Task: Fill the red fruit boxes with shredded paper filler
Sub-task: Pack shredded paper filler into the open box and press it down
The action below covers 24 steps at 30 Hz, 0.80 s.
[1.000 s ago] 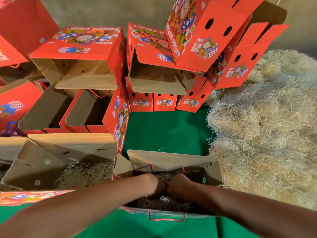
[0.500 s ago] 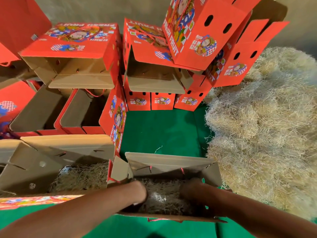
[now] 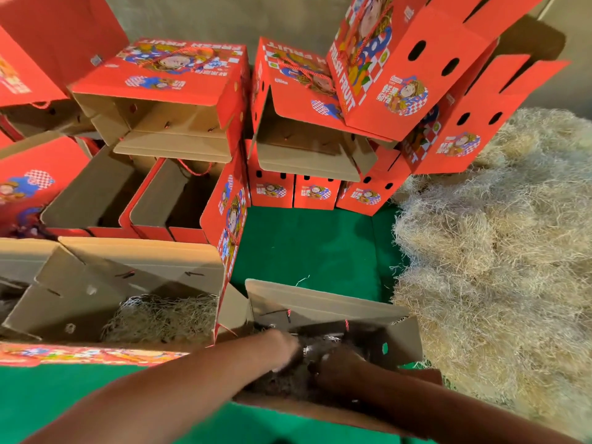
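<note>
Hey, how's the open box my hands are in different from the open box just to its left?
Both hands, left hand and right hand, are down inside the near box, on its filler; no hand is in the left box. The near box's filler lies in shadow and is largely hidden by the hands; the left box's shredded paper shows plainly, pale and heaped at one end. Both stand open with brown flaps up on the green surface.
</note>
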### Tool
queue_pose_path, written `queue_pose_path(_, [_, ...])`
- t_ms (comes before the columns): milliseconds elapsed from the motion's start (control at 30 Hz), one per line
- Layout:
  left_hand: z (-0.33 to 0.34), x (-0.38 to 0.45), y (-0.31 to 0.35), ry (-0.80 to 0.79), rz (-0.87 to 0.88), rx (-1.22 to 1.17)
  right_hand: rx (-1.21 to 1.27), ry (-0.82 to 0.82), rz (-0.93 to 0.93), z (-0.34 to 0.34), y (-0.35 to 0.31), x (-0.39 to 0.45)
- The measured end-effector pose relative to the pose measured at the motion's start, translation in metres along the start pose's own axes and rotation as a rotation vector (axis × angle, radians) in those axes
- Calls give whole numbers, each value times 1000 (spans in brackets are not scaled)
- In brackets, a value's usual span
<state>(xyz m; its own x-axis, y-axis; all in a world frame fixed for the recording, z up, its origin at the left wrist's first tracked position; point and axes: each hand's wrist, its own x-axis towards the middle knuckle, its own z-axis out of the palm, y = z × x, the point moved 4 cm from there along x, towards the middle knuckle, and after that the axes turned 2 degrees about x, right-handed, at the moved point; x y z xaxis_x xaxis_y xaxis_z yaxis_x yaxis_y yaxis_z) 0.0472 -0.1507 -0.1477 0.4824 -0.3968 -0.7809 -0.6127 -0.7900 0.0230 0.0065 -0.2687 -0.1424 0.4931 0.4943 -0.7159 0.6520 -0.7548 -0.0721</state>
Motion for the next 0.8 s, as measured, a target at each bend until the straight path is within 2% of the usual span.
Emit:
queue_pose_path(67, [9,1,-8,35,-10,-44,16,-12,-8,10,0,-2])
queue_pose_path(200, [14,3,-17,100,-30,82,28,-126,32,21,3,-12])
queue_pose_path(333, [17,0,-12,42,-40,270,106,-157,-30,16,13,-29])
queue_pose_path(433, [9,-10,-3,43,-15,317,191,-41,-98,-1,14,-35])
queue_pose_path(500, [0,-13,5,189,73,312,93,132,-130,-16,15,-27])
queue_pose_path(567, [-6,-18,13,262,158,300,-51,213,-112,-22,13,-15])
queue_pose_path(633, [3,-12,16,226,152,240,-97,178,-24,-16,15,-3])
queue_pose_path(733, [28,-12,13,-87,73,116,-116,100,54,-7,24,5])
queue_pose_path(800, [46,-12,3,-240,12,38,-89,49,89,1,32,6])
